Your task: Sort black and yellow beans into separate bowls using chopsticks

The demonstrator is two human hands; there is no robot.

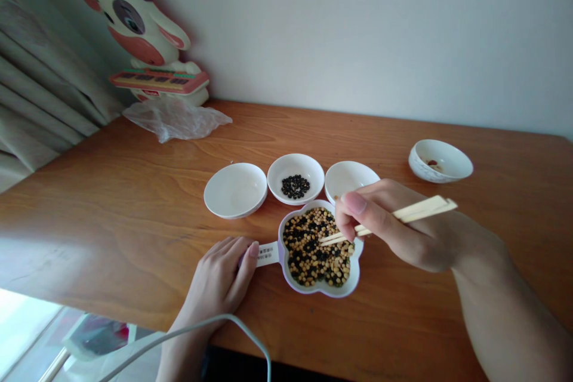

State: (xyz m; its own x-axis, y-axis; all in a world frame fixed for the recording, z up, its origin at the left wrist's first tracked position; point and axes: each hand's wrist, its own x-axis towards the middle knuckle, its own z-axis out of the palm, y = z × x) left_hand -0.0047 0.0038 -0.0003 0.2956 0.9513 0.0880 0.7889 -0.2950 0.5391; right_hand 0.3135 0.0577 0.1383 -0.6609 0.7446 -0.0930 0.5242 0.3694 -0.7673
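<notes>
My left hand (224, 274) is closed on the handle of a white, lilac-edged flower-shaped pan (353, 280) at the middle of the table. Mixed black and yellowish beans (313, 250) fill the pan. Wooden chopsticks (421, 210) are gripped in my right hand (398, 224), their tips down among the beans; whether a bean is pinched between them is too small to tell. Behind the pan stand three white bowls: a left bowl (235, 191) with nothing visible inside, a middle bowl (295, 164) holding black beans (295, 187), and a right bowl (351, 174) partly hidden by my right hand.
Farther right on the wooden table (134, 209) is another white bowl (441, 161) with a few small bits inside. A cow-shaped toy keyboard (156, 80) and a crumpled clear plastic bag (176, 119) occupy the back left. A pale cable (224, 317) arcs across the near side.
</notes>
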